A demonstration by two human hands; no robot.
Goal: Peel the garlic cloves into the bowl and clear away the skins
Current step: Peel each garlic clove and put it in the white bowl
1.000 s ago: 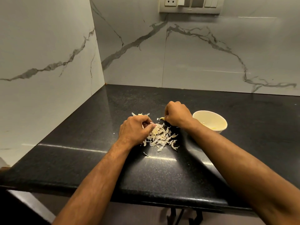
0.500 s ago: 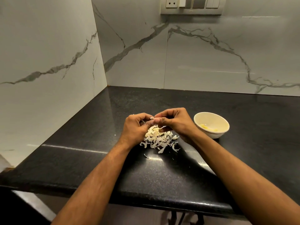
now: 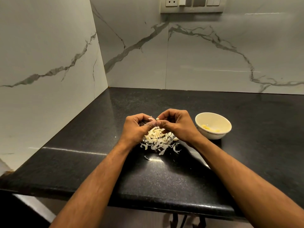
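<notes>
A small garlic clove [image 3: 153, 119] is pinched between the fingertips of my left hand [image 3: 136, 129] and my right hand [image 3: 176, 125], held just above the counter. Most of the clove is hidden by my fingers. Under both hands lies a heap of pale garlic skins [image 3: 158, 141] on the black counter [image 3: 98, 145]. To the right stands a cream bowl [image 3: 227, 127] with a few yellowish peeled cloves [image 3: 209, 128] in its bottom.
White marble-look walls close the counter on the left and at the back. A switch and socket plate [image 3: 192, 4] is high on the back wall. The counter's front edge [image 3: 164, 206] runs below my forearms. A few stray skin flecks [image 3: 146, 157] lie nearer me.
My hands were apart on the skin pile one second ago; they have lifted and come together, and both now pinch one clove above the pile.
</notes>
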